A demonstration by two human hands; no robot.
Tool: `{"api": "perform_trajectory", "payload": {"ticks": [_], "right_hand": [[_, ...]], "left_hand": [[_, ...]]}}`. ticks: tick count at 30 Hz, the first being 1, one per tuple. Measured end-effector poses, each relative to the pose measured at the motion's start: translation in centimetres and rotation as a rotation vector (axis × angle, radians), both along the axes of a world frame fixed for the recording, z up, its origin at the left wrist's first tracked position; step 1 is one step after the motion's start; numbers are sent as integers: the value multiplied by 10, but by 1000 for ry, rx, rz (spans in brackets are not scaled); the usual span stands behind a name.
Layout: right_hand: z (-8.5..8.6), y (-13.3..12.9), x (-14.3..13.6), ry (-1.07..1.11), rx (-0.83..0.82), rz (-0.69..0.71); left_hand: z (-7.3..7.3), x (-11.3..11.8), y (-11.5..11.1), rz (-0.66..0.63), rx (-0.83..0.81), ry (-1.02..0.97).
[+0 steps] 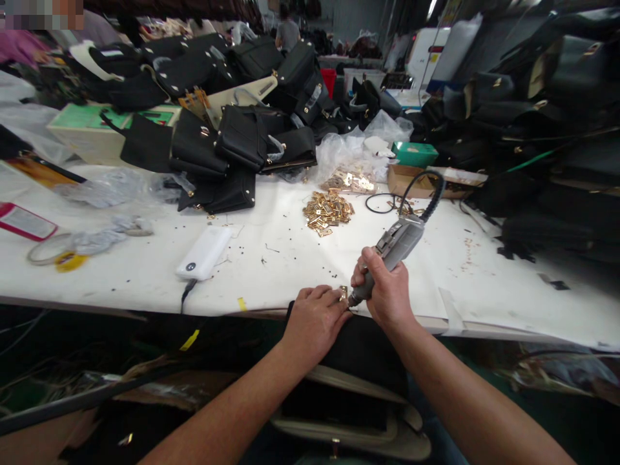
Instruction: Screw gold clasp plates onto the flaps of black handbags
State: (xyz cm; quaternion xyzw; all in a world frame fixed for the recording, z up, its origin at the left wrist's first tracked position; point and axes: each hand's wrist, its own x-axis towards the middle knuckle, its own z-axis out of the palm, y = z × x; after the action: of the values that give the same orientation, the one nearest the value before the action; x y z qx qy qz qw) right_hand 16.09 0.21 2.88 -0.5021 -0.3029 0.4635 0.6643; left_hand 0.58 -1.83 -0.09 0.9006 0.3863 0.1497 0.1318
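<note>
My right hand [385, 287] is wrapped round a grey power screwdriver [398, 242], tilted with its tip down to the left. That tip meets a small gold metal plate [343, 294] at the table's front edge. My left hand [314, 323] lies palm down on a black bag [371, 349], its fingertips pressed together beside the plate. The bag rests at the table's edge, its beige-edged opening facing me. Farther back lies a pile of gold metal plates [328, 212].
Black bags [198, 145] are heaped at the back left, with more at the right. A white power bank [204, 253] with a cable lies left of centre. Behind the pile are a plastic bag of gold parts [349, 179], an open cardboard box [411, 182] and a green box [414, 154].
</note>
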Motion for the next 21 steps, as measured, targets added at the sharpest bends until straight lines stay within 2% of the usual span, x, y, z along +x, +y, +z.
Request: {"api": "perform_trajectory", "payload": {"ticks": [7, 14, 21], "right_hand": [[0, 0, 1, -2, 9, -2], [3, 8, 9, -62, 50, -60], [-5, 15, 6, -110, 41, -79]], "left_hand": [[1, 0, 0, 3, -11, -10], [-3, -4, 0, -4, -12, -48], [1, -11, -3, -71, 1, 5]]}}
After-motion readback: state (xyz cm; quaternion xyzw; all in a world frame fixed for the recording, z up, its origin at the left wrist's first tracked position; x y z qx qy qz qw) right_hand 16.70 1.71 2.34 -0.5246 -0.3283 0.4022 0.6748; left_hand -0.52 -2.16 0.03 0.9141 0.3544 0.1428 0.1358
